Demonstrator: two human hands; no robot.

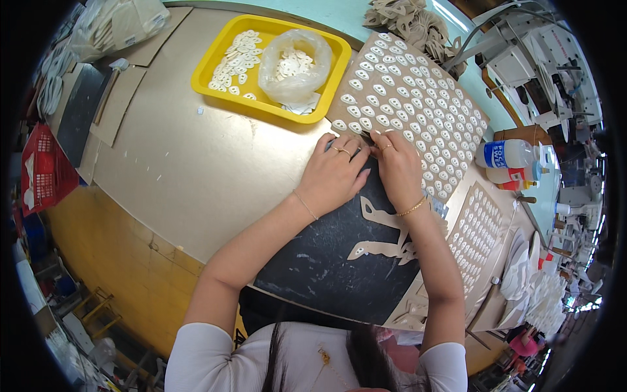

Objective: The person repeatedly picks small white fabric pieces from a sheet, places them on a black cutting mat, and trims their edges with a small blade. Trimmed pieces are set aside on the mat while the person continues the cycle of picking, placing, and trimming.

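My left hand (334,168) and my right hand (398,168) meet at the near left corner of a brown board (406,116). Fingers on both hands are bent and pinched close together. Whatever lies between the fingertips is hidden. Rows of small white oval pieces with holes (418,103) cover the board. Below my hands is a black mat (313,261), and beige strap-like cut-outs (375,249) lie on it, partly under my right forearm.
Beyond my left hand stands a yellow tray (261,109) with loose white pieces (236,62) and a clear plastic bag (299,81) of more. Beige cut-outs (418,29) are heaped at the back. Bottles (506,155) and a second covered board (475,228) sit at right.
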